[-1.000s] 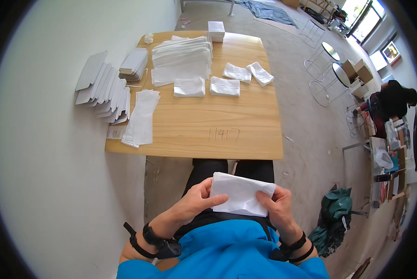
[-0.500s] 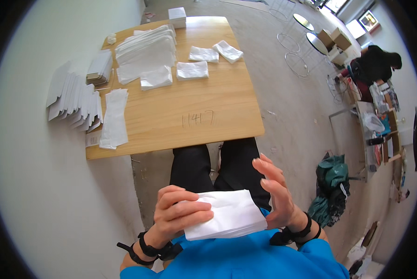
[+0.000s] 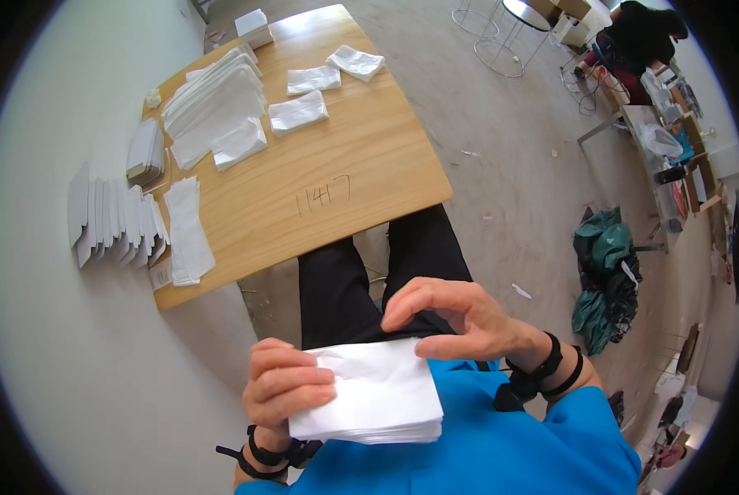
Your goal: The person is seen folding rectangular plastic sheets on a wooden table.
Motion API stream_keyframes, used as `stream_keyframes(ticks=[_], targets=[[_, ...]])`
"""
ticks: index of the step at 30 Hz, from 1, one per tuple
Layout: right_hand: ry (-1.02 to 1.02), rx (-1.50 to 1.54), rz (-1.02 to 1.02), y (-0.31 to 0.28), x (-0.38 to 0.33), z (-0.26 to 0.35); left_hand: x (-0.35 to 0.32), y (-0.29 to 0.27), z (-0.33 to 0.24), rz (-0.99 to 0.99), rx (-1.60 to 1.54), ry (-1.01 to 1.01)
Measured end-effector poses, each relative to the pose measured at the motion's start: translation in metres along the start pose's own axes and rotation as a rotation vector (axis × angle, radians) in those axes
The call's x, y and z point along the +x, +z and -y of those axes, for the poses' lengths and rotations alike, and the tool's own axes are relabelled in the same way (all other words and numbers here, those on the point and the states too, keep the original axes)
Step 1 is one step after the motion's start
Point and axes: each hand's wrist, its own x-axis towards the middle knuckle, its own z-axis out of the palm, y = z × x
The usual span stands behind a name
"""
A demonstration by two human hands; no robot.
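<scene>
My left hand (image 3: 283,381) grips a thick stack of white folded sheets (image 3: 378,392) in front of my blue shirt, its fingers across the top face. Curved over the stack's far right corner is my right hand (image 3: 460,318). Its thumb is at the corner and its fingers are apart, with nothing between them. Whether the thumb touches the stack, I cannot tell. On the wooden table (image 3: 369,194) ahead lie a large spread pile of white sheets (image 3: 213,111) and several small folded white bundles (image 3: 298,113).
At the table's left edge are a long white strip bundle (image 3: 190,235), a stack of cards (image 3: 145,153) and a fanned row of white folded card pieces (image 3: 114,219). A white box (image 3: 254,29) stands at the far end. Dark green bags (image 3: 604,264) lie on the floor to the right; a person in black (image 3: 642,37) is beyond.
My right hand has swung left and inward, from beside the stack to over its far right corner. The stack has shifted slightly left in my left hand. The view has turned.
</scene>
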Motion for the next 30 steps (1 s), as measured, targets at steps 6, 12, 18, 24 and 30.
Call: stream_keyframes(ticks=[6,12,18,24,30], targets=[[0.229,0.212,-0.004,-0.001,-0.002,-0.001,-0.011,0.027,0.016,-0.141,-0.443,-0.226],[-0.201,0.090,0.093,-0.002,0.003,-0.005,-0.017,0.036,0.012,-0.180,-0.590,-0.369],[-0.221,0.040,0.012,0.000,-0.005,-0.007,-0.026,0.041,0.015,-0.115,-0.657,-0.399],[-0.216,0.027,-0.037,-0.002,-0.014,-0.009,-0.030,0.044,0.019,-0.113,-0.685,-0.389],[-0.238,0.074,-0.009,-0.003,-0.018,-0.002,-0.013,0.036,0.019,-0.018,-0.635,-0.296]])
